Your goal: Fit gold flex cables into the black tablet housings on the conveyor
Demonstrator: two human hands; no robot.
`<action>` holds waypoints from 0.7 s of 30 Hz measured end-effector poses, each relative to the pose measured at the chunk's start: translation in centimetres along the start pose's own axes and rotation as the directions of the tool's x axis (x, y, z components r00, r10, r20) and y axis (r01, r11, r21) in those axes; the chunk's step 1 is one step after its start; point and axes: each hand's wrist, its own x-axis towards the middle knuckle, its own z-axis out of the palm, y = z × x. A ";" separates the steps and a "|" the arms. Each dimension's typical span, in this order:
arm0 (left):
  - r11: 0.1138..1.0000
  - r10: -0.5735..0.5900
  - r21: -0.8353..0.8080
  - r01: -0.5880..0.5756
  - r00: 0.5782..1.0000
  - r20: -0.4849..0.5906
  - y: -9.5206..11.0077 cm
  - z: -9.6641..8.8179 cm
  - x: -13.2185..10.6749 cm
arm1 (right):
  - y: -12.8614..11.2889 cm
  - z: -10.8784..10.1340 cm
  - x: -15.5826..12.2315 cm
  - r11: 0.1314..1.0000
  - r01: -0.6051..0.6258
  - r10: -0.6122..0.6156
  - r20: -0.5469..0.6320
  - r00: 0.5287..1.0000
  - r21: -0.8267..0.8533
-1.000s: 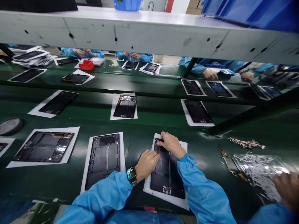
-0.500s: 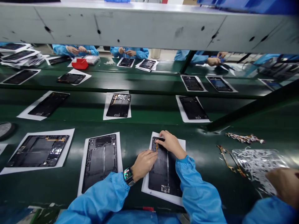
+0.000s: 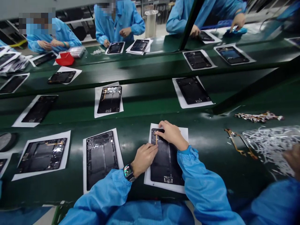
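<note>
Just in front of me, an opened black tablet housing (image 3: 167, 165) lies on a sheet of white paper (image 3: 150, 181). A narrow orange flex cable (image 3: 156, 138) runs along the upper left of the housing. My left hand (image 3: 145, 157), with a watch on its wrist, has its fingers closed at the lower end of that cable. From the upper right, my right hand (image 3: 172, 135) pinches at the cable's upper end, thumb and forefinger together. Both hands rest over the housing, and their fingertips partly hide the cable.
Left of me lie another tablet housing (image 3: 102, 162) and one with an orange cable (image 3: 43, 154). At right are loose flex cables (image 3: 240, 145), a pile of white strips (image 3: 269, 143) and a neighbour's blurred sleeve (image 3: 276, 203). A dark post (image 3: 248, 90) slants across. Co-workers sit opposite.
The camera view has tilted up, so more of the co-workers opposite shows. Both my hands stay at the flex cable, nearly unmoved. The neighbour's hand at right has shifted toward the frame's edge.
</note>
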 end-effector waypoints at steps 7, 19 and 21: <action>1.000 -0.008 0.013 0.008 1.000 0.001 -0.1 0.3 0.0 | -0.2 -0.4 -0.1 1.000 0.000 0.000 -0.001 1.000 -0.007; 1.000 -0.023 0.005 0.023 0.981 0.195 0.4 -2.0 0.3 | -0.5 -1.7 -0.9 0.991 0.034 -0.035 0.008 0.999 0.131; 1.000 -0.023 -0.007 0.025 0.976 0.215 0.2 -2.6 0.2 | -0.6 -2.6 -1.9 0.967 0.101 -0.107 0.012 0.994 0.232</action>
